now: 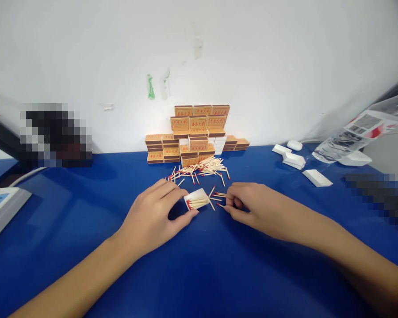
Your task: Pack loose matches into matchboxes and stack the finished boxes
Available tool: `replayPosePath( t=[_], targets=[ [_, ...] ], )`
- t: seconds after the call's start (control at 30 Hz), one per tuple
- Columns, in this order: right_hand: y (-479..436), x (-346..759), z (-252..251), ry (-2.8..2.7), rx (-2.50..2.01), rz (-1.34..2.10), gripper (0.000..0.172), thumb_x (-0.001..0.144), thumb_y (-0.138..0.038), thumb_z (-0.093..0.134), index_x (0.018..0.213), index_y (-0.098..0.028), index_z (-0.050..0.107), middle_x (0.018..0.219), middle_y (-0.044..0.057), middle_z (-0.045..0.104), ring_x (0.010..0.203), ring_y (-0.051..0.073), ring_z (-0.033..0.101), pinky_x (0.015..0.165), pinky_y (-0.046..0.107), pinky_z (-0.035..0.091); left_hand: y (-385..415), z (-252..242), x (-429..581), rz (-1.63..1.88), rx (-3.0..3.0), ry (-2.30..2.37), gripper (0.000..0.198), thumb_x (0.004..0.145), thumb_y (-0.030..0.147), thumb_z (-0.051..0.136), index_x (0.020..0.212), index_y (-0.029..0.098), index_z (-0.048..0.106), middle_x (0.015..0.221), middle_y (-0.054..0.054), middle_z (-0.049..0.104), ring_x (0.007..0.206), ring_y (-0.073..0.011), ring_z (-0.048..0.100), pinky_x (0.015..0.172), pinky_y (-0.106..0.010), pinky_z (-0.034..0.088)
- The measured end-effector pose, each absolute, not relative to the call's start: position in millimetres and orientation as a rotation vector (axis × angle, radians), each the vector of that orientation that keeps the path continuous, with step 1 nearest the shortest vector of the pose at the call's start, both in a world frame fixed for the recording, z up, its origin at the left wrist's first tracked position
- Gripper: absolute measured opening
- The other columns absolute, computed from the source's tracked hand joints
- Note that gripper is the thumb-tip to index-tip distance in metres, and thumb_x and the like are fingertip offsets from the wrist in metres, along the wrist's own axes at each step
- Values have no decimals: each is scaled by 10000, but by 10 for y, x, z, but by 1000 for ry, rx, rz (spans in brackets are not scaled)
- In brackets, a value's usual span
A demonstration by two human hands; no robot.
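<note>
Between the fingers and thumb of my left hand (162,207) is a small white matchbox tray (199,194), tilted on the blue table, with several red-tipped matches (196,203) lying in it. My right hand (243,201) is closed to the right of the tray, its fingertips pinching matches (220,194) whose red heads point left. A few loose matches (212,204) lie between the tray and my right hand. Behind them spreads a larger heap of matches (212,165).
Stacked orange matchboxes (198,123) stand against the white wall behind the heap. White trays (293,160) and a clear plastic bottle (338,143) lie at the right on the blue table (172,274). A white power strip (9,207) is at the left edge.
</note>
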State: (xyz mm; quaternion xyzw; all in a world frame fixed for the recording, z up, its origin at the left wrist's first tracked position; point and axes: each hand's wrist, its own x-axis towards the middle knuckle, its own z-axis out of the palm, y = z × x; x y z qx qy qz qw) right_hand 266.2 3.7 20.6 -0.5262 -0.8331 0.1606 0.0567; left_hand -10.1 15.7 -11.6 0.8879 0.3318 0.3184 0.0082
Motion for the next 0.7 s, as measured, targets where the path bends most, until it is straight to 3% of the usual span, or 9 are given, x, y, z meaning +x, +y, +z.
replayPosePath(
  t=[0.17,0.33,0.5,0.7],
  targets=[
    [8,2563,206,-2626,-1296,226,138,1057,-221,560,955,-185,645,974,60,709,767,175,668,686,301,488,120,-107,-80,865,2758,917,212,971,337,738,1094,168,708,975,-75,722,889,-236,669,821,-407,576],
    [-81,2351,135,-2670,-1170,-105,160,1064,-189,535,972,-148,660,948,80,702,738,193,668,606,304,449,106,-97,-55,874,2765,867,193,972,313,735,1065,147,703,951,-81,721,865,-232,670,798,-402,579],
    [56,2585,173,-2464,-1358,15,134,1050,-224,548,1015,-172,666,982,66,698,812,203,676,710,324,480,143,-104,-94,900,2795,956,211,975,345,736,1080,164,707,951,-79,719,876,-238,665,812,-407,582],
    [191,2758,145,-2528,-1559,157,114,1004,-295,629,988,-191,673,991,62,685,817,216,668,728,342,484,146,-110,-103,922,2813,970,211,977,354,730,1074,168,707,954,-80,723,878,-238,663,814,-403,581]
  ],
)
